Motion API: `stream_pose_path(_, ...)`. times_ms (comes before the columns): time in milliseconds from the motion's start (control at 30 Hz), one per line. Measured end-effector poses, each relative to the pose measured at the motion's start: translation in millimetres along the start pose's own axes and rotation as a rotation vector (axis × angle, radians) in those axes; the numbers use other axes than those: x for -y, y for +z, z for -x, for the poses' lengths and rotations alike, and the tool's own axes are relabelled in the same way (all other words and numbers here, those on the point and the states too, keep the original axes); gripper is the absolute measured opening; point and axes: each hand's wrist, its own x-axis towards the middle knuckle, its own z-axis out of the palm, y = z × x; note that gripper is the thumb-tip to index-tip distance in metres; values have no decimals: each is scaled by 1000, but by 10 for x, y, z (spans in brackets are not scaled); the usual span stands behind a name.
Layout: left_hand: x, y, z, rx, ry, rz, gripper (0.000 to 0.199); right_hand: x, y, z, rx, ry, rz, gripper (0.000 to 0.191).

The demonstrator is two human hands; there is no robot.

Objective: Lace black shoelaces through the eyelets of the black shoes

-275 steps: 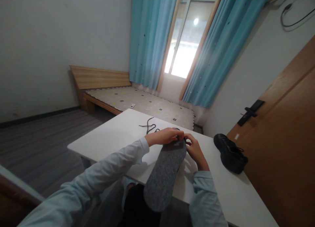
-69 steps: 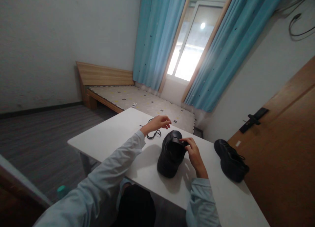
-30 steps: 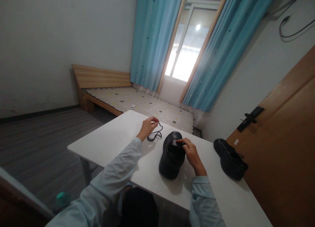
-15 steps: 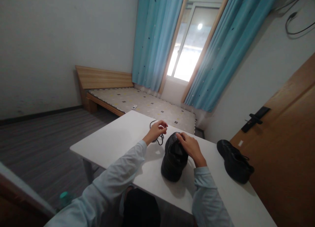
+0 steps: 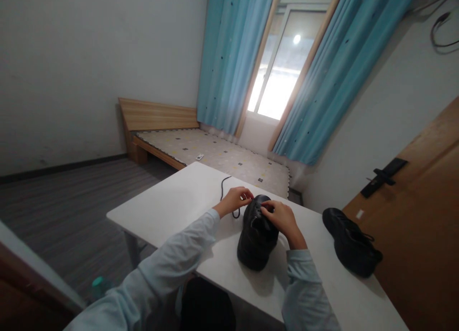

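A black shoe (image 5: 256,240) stands on the white table in front of me, its heel towards me. My left hand (image 5: 234,201) is at the shoe's left front edge, fingertips pinched together on a black shoelace (image 5: 223,183). Part of the lace trails over the table behind that hand, and its pinched end is too small to make out. My right hand (image 5: 281,218) grips the upper of the shoe near the eyelets, thumb and fingers closed on its edge. The shoe's opening faces up between my hands.
A second black shoe (image 5: 351,242) with a tied lace lies at the right side of the white table (image 5: 158,204). Beyond the table is a bed (image 5: 229,154) with a small white object (image 5: 200,157) on it. A wooden door (image 5: 423,216) stands at the right.
My left hand has moved right, from beside the shoe to its front edge, drawing the lace along. My right hand has shifted slightly on the upper. The view has turned slightly left.
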Motion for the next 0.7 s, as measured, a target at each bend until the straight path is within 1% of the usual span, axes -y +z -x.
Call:
stream_pose_path(133,18,-10,13,39,22,-73,8,-7,17,-5,-8,-3,-15,27)
stream_pose_path(267,24,-21,34,85,95,-156,11,-2,32,-2,-18,7,-20,27)
stream_pose_path(533,4,-31,43,97,170,-196,13,18,52,-7,-28,24,5,28)
stream_pose_path(700,-19,-9,46,80,176,-200,13,16,53,-6,-27,-6,43,36)
